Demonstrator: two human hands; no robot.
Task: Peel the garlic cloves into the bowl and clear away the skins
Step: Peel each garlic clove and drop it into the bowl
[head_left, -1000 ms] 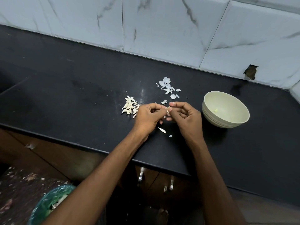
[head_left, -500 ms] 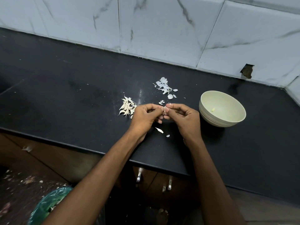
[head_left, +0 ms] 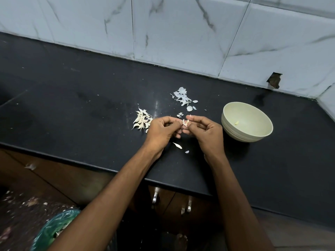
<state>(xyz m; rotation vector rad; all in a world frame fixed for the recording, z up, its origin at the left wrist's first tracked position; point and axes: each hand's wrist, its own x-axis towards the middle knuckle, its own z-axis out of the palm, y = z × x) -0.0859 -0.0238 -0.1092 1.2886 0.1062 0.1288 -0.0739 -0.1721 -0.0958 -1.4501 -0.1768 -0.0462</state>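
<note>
Two hands met over the black surface (head_left: 72,98), a little in from its front edge, and pinched one garlic clove (head_left: 186,122) between them. The left hand (head_left: 161,131) had its fingers curled, thumb and forefinger nipping the clove's left side; the right hand (head_left: 206,132) was curled likewise, its fingertips (head_left: 189,116) closed on the clove's right side, where a bit of skin stood loose. Just left of the left hand, and partly hidden by its knuckles, lay a heap of unpeeled cloves (head_left: 142,120). Behind the hands, towards the tiled wall (head_left: 181,33), a scatter of papery skins (head_left: 183,96) lay on the surface, with a few smaller flakes (head_left: 180,115) nearer the fingers. Two more scraps of skin (head_left: 177,145) lay between the wrists, close to the front edge. A pale cream bowl (head_left: 233,131) stood upright to the right of the right hand, near it but apart, with one small yellowish piece (head_left: 236,122) inside, too small to tell more of. Below the front edge showed wooden cabinet doors with metal handles (head_left: 155,196), and at the lower left a green plastic bag (head_left: 52,230) on a littered floor.
</note>
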